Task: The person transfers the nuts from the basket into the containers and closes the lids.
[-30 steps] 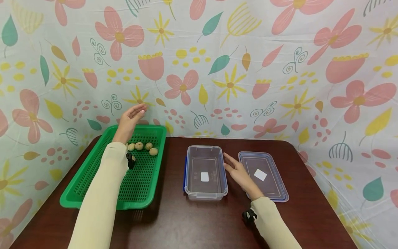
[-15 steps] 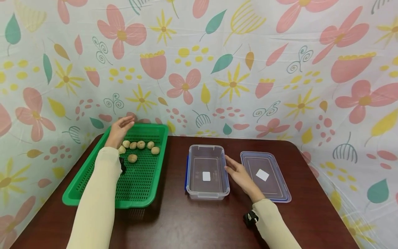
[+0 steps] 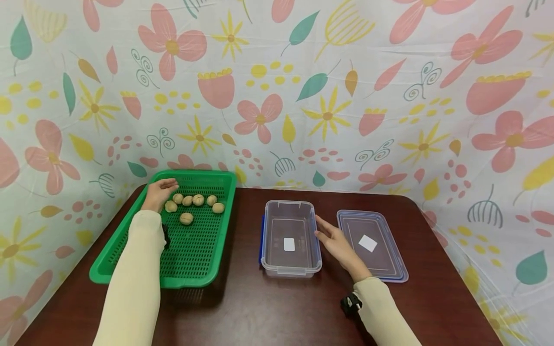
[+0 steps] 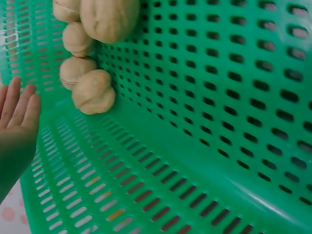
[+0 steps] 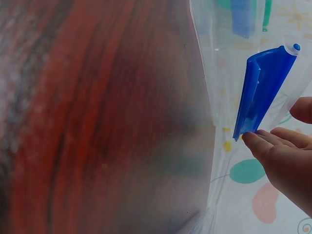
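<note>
A dark, reddish-brown wooden table with rounded back corners carries three things. At its back left corner sits a green plastic basket; it perhaps overhangs the left edge, though a sleeve partly blocks the view. Near the middle of the back edge stands a clear container. Between that and the right edge, apart from both, lies a clear lid.
</note>
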Demonstrator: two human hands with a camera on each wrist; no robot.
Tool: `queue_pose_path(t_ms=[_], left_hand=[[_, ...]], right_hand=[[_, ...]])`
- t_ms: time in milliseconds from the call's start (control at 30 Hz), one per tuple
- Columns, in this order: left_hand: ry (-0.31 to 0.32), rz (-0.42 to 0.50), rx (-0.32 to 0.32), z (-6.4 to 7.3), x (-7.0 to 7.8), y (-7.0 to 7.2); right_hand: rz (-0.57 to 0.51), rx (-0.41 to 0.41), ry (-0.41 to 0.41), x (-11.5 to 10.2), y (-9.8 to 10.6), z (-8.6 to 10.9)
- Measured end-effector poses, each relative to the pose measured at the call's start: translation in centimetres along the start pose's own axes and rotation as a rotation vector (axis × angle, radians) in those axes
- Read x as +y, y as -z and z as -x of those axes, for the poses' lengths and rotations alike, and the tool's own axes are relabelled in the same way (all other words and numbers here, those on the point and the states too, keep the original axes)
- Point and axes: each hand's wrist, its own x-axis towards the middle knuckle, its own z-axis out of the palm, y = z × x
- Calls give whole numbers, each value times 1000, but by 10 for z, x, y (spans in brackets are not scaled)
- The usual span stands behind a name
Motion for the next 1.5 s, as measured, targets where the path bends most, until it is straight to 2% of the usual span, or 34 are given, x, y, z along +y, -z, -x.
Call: queue_pose_path(t_ms=[200,500,733,1033,1233,1500], left_hand=[[48,-63,-5,-2,-10,2],[92,-148,-62,-5,-21,3],[82,-188,-88,-10,-29,7],[84,-243,-72,-10,-28,4],[49,-286,-54,-10,-29,-2],[7,-391,-19,-15,-35,-8]], right_hand=[[-4,7,4,0,1,-1],[1,2,-7,0,1,-1],[-17,1,-4,0,-2,-1],[-20,-8,-17,-1,-1,2],[-23,-5,-10,-1,-1,2],[-18,-5,4,0,-1,1]])
